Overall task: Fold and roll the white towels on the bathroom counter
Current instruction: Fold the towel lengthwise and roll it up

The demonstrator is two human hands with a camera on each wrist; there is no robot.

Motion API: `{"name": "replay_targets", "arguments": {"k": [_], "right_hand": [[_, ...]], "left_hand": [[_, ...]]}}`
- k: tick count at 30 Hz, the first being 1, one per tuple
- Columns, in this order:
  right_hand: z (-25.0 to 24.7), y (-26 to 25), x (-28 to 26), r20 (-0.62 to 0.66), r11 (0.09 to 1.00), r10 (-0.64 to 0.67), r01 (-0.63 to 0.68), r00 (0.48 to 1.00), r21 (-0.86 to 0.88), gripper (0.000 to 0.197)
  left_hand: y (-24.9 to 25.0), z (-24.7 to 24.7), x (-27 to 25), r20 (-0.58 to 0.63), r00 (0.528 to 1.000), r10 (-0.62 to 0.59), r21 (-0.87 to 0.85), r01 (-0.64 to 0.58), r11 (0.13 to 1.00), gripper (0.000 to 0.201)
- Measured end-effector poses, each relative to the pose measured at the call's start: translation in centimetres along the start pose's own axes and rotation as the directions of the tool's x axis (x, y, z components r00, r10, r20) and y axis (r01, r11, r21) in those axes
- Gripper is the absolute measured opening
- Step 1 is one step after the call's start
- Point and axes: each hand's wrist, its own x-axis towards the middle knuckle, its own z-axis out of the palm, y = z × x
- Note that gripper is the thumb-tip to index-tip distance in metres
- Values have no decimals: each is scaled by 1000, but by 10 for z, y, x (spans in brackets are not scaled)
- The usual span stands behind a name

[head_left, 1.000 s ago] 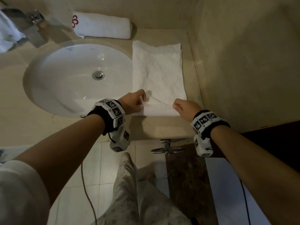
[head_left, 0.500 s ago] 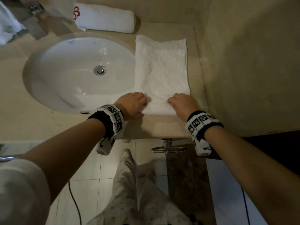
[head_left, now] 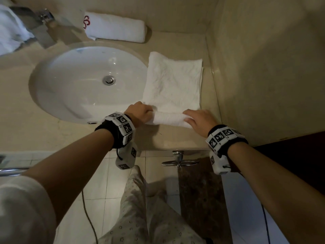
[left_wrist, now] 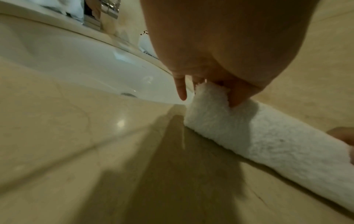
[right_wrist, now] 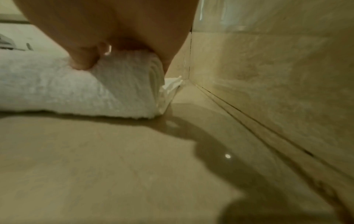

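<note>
A folded white towel (head_left: 173, 85) lies flat on the beige counter (head_left: 175, 138) to the right of the sink. Its near end is wound into a short roll (head_left: 168, 119). My left hand (head_left: 140, 112) grips the roll's left end (left_wrist: 208, 98), fingers curled over it and thumb on its near side. My right hand (head_left: 198, 118) holds the right end (right_wrist: 132, 78), thumb pressed into the front and fingers over the top. A finished rolled towel (head_left: 115, 27) with a red logo lies at the back by the wall.
The white oval sink (head_left: 52, 88) fills the counter's left half, with a chrome faucet (head_left: 44, 16) behind it. A tiled side wall (head_left: 263, 67) stands close to the towel's right edge. Another white cloth (head_left: 8, 32) shows at far left. A chrome hook (head_left: 179, 161) hangs below the counter edge.
Both hands have turned the towel's near end over and moved it away from me, so a thicker roll has formed and the flat part is shorter.
</note>
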Motion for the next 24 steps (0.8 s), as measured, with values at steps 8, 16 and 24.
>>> {"name": "replay_targets", "arguments": {"k": [8,16,24], "right_hand": [[6,-5,20,55,969,206,-212,977,128,24],[11,-7,20,-215,977,26,-70,976,-203,11],[0,0,8,17,980,54,-50,998,-191,44]], "left_hand": [[-1,-2,2,-287,930,229,290,-143,946,38],[-10,3,-10,5,946,323,430,-294,854,54],[2,-2,3,-146,971,188,231,-152,961,40]]}}
